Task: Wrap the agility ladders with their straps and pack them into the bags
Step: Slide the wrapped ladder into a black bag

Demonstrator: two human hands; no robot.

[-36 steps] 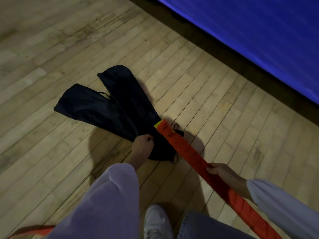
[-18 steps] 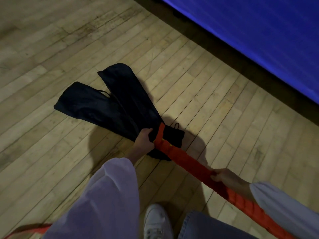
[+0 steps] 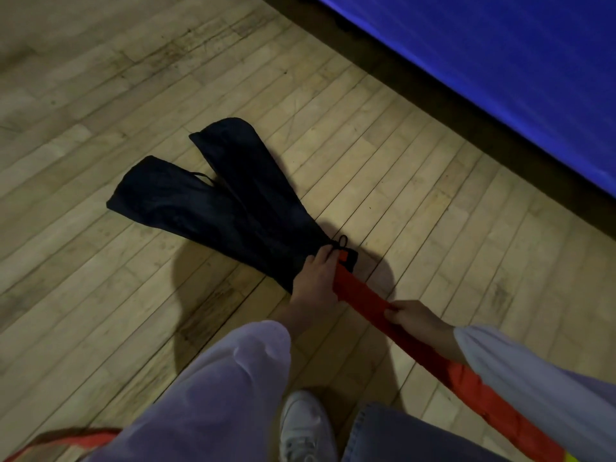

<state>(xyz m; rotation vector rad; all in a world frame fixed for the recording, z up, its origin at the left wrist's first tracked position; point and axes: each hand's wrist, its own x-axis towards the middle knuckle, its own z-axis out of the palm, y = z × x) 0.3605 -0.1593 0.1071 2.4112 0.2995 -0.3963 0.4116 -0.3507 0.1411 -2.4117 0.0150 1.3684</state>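
Two dark bags lie on the floor: left bag, right bag. My left hand grips the right bag's mouth, one red ladder tip inside; my right hand grips that ladder.

A worn wooden plank floor fills most of the frame. A blue padded surface crosses the upper right, with a dark strip along its lower edge. At bottom centre are a white sneaker and, just beside it to the right, a blue jeans leg.
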